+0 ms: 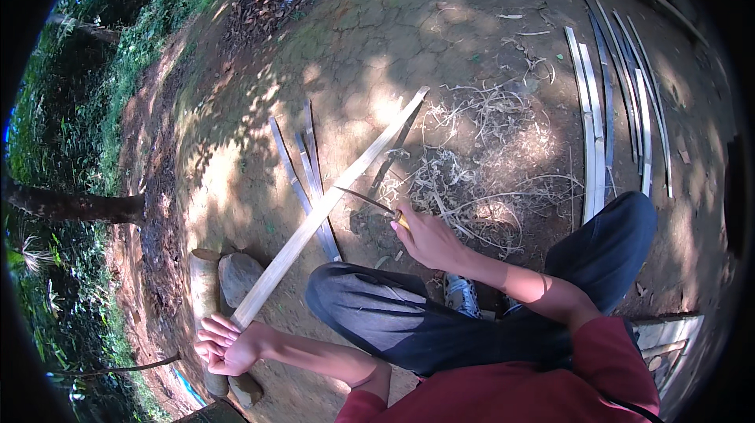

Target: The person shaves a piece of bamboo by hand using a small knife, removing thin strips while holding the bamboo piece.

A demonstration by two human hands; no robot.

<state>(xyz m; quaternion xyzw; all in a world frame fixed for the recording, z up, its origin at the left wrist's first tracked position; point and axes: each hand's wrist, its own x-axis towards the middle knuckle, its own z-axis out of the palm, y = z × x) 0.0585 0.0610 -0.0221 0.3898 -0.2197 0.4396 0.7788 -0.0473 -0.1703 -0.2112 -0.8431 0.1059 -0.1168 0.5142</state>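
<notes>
Bare ground [354,37] spreads across the scene, with greenery [79,132] along the left side. At the near side, the person's dark trousers [370,305] show both knees bent. A long pale strip [307,230] slants from the left hand at near left up to the far middle, passing left of the left knee. At right, pale and dark strips [598,136] lie lengthwise on the ground, near to far. Thin curled shavings [495,104] are scattered in the middle, between those and the long pale strip. Dark strips [288,157] lie partly beneath the long one, fanned toward the far left. A log [205,273] lies at near left, a stone [240,275] just right of it. The left hand [233,348] grasps the long strip's near end, fingers curled, over the log. The right hand [429,238] is clenched on the handle of a knife [370,200], whose blade reaches the strip's right edge; I cannot tell whether it cuts in. A shoe [461,295] shows between the knees.
</notes>
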